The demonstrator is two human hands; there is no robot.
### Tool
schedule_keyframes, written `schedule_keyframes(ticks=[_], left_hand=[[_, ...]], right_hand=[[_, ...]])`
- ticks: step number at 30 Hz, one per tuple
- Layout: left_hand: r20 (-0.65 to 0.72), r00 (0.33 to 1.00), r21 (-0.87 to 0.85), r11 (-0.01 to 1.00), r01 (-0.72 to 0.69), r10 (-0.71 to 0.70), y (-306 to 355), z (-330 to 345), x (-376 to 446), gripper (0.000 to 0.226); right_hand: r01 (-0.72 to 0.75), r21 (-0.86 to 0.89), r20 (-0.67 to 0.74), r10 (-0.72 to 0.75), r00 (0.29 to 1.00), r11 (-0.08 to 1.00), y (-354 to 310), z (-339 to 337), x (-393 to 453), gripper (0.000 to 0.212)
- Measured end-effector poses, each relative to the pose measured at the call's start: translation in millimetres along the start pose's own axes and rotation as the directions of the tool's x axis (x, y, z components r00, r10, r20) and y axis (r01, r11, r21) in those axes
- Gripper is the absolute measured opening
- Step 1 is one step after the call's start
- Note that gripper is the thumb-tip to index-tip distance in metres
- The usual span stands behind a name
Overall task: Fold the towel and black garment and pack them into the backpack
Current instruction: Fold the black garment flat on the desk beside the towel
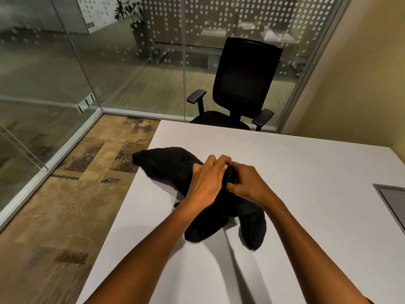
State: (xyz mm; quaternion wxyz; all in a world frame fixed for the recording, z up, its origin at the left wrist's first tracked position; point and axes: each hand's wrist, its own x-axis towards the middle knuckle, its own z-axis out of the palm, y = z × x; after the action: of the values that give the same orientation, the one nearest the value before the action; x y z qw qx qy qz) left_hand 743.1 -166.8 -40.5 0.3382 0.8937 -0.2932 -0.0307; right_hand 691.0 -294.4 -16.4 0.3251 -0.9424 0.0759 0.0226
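The black garment [166, 165] lies bunched near the left edge of the white table [306, 172], one end poking out past that edge over the carpet and two rounded ends trailing back toward us. We see our left hand [208, 183] and right hand [247, 183] meeting over its middle, both with fingers curled into the dark cloth and gripping it, knuckles almost touching. A black office chair [243, 84] stands behind the table's far edge.
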Motion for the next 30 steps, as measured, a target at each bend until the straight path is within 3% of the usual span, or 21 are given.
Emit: schedule_keyframes(ticks=[2,4,9,11,13,17,20,23,26,28,30], left_hand=[[-0.015,1.0,-0.01,1.0,0.01,-0.01,-5,-5,1,0.028],[0.005,1.0,-0.068,0.998,-0.003,0.003,-10,-10,1,0.024],[-0.019,0.999,-0.252,0.967,0.024,-0.03,-27,-12,-15,0.027],[-0.053,0.997,-0.215,0.975,0.052,-0.065,-36,-10,-21,0.041],[-0.132,0.986,-0.137,0.987,0.085,-0.103,-46,-5,-24,0.035],[-0.305,0.885,-0.203,0.932,0.3,-0.351,-57,-11,-28,0.029],[-0.307,0.821,-0.311,0.866,0.392,-0.482,-74,-25,-34,0.02],[-0.18,0.883,-0.513,0.807,0.291,-0.433,-73,-42,-42,0.017],[-0.095,0.939,-0.6,0.771,0.211,-0.331,-57,-54,-41,0.016],[-0.039,0.965,-0.612,0.769,0.183,-0.261,-42,-59,-37,0.02],[0.017,0.985,-0.62,0.771,0.146,-0.174,-26,-66,-33,0.017]], right_hand=[[-0.035,0.204,0.047,0.026,0.999,0.978,-4,-1,-3,0.028],[-0.029,0.282,0.049,0.016,0.999,0.959,-6,0,-5,0.03],[0.177,0.398,-0.139,-0.131,0.982,0.9,-18,-9,-8,0.023],[0.28,0.439,-0.215,-0.202,0.955,0.854,-31,-25,-10,0.017],[0.351,0.449,-0.276,-0.246,0.929,0.822,-47,-46,-14,0.014],[0.502,0.49,-0.468,-0.271,0.841,0.712,-73,-86,-25,0.008],[0.562,0.461,-0.608,-0.216,0.764,0.687,-73,-113,-28,0.007],[0.51,0.437,-0.648,-0.134,0.749,0.741,-53,-121,-22,0.008],[0.325,0.307,-0.639,-0.059,0.767,0.894,-24,-107,-10,0.007],[0.136,0.148,-0.576,-0.026,0.817,0.98,-12,-92,-8,0.007],[0.087,0.061,-0.448,-0.05,0.893,0.994,-10,-77,-11,0.025]])
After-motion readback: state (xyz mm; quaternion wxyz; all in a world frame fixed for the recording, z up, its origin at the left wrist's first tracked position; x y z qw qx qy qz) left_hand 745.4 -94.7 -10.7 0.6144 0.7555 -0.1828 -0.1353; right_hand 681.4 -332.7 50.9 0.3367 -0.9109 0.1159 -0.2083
